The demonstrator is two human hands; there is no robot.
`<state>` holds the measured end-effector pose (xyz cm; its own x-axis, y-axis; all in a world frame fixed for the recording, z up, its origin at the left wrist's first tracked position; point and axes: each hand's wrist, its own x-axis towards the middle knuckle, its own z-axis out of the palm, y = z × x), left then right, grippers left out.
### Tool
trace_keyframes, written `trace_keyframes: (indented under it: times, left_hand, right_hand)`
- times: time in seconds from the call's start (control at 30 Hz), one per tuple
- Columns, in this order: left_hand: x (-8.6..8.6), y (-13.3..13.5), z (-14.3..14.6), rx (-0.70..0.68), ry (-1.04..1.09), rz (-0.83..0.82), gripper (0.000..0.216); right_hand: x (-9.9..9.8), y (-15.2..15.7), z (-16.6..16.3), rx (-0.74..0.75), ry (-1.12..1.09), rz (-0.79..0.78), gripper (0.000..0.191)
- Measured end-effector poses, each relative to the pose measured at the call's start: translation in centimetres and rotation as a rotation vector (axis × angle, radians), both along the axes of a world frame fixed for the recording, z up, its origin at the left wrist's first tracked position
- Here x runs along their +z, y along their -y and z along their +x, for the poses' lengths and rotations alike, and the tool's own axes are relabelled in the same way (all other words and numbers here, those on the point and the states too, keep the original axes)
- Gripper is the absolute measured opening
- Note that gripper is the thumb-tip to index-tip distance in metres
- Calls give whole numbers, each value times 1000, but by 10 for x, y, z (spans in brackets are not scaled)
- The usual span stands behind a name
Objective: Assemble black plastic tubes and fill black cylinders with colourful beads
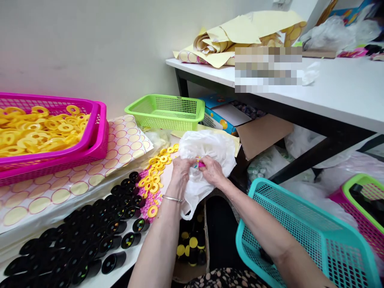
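A crumpled white plastic bag [220, 146] lies before me at the table's near end, its handles hanging over the edge. My left hand [182, 171] is closed at the bag's mouth, its fingertips largely hidden. My right hand [211, 172] is closed too, with a small bright pink piece [202, 164] at its fingertips. Small coloured bits show between the hands, too small to name. Left of the bag are yellow plastic rings [154, 188] and a heap of small pink pieces [144, 212]. Beyond them stand rows of black cups [114, 262], some with coloured bits inside.
Pink baskets [100, 132] full of yellow rings stand at the left. A green basket [168, 125] sits behind the bag, near an opened carton [255, 136]. A turquoise basket [321, 236] is at my right. Below my hands, a box [205, 256] holds yellow-topped black cylinders.
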<state>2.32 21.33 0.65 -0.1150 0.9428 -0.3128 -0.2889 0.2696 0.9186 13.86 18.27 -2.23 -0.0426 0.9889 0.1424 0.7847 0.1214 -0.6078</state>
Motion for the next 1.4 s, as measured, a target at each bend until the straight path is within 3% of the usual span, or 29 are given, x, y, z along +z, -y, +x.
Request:
trace_keyframes:
  times: [0.33, 0.57, 0.8, 1.03, 1.2, 1.4]
  left_hand:
    - [-1, -4, -1, -25, -51, 116, 40]
    - [4, -8, -20, -205, -265, -60, 42]
    - [10, -9, -37, -254, -428, -151, 40]
    - [14, -7, -36, -273, -316, -33, 36]
    - [15, -7, -33, -274, -239, 23, 32]
    - [9, -9, -28, -174, -295, 118, 28]
  right_hand:
    - [-13, -5, 1, 13, -214, 85, 7]
    - [-15, -6, 4, 68, -254, 84, 7]
    - [-28, -12, -2, 168, -598, 85, 11]
    - [-23, -10, -3, 213, -512, 144, 9]
    - [-20, -8, -2, 147, -446, 125, 4]
    - [-22, -7, 0, 97, -474, 67, 11]
